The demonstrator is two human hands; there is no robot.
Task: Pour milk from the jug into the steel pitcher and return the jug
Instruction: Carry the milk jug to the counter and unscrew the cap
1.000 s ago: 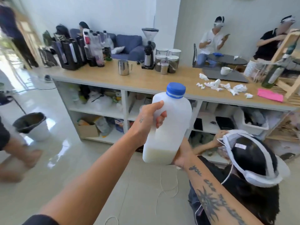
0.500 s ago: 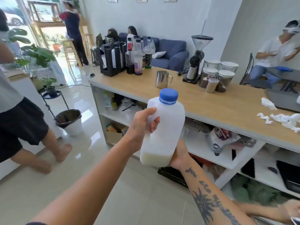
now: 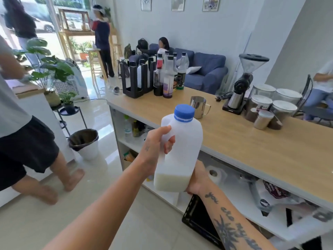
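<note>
Closer now than half a second ago, the counter (image 3: 252,141) fills more of the view, and the steel pitcher (image 3: 198,106) sits just above and behind the jug's cap instead of well off to the upper left. The jug (image 3: 180,150) is held as before, upright in the air in front of the counter's near edge.

It is a squarish, translucent white plastic jug with a moulded handle and a ribbed blue screw cap (image 3: 184,112), which is on. Milk shows through the wall only as a low band at the bottom. The pitcher is polished metal, cylindrical, with a thin loop handle on its right. It stands open-topped on the pale wood-grain counter, apart from the dark syrup bottles (image 3: 167,76) to its left and the black grinder (image 3: 243,83) to its right. Round lidded jars (image 3: 282,107) cluster beyond the grinder.

The left hand (image 3: 155,150) wraps the jug's handle, thumb over the top and fingers curled through the opening. The right hand (image 3: 196,179) presses against the jug's lower right corner and base. Most of it is hidden behind the plastic, so whether its fingers curl under or lie flat cannot be told. Items on the shelves under the counter are blurred at the right edge and hard to make out.
</note>
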